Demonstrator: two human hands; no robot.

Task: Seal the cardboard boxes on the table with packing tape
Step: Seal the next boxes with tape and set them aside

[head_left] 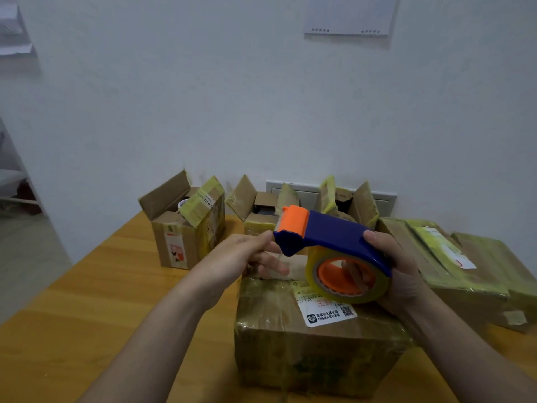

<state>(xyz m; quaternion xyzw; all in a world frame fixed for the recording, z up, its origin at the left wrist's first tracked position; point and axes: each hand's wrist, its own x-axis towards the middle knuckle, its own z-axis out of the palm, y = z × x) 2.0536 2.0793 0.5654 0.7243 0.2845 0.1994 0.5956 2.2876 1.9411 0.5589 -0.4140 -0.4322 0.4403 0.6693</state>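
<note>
A blue and orange tape dispenser (331,232) with a roll of clear tape (345,279) hangs above a closed cardboard box (308,341) near the table's front. My right hand (398,271) grips the dispenser's rear, with fingers through the roll's core. At the dispenser's front tip, my left hand (250,254) pinches what looks like the tape's free end. The box's top carries a white label (325,311) and old tape.
The wooden table (87,301) holds an open box (186,225) at the back left and two more open boxes (261,210) (354,205) against the wall. Flat taped boxes (465,269) lie to the right. The table's left edge drops to the floor.
</note>
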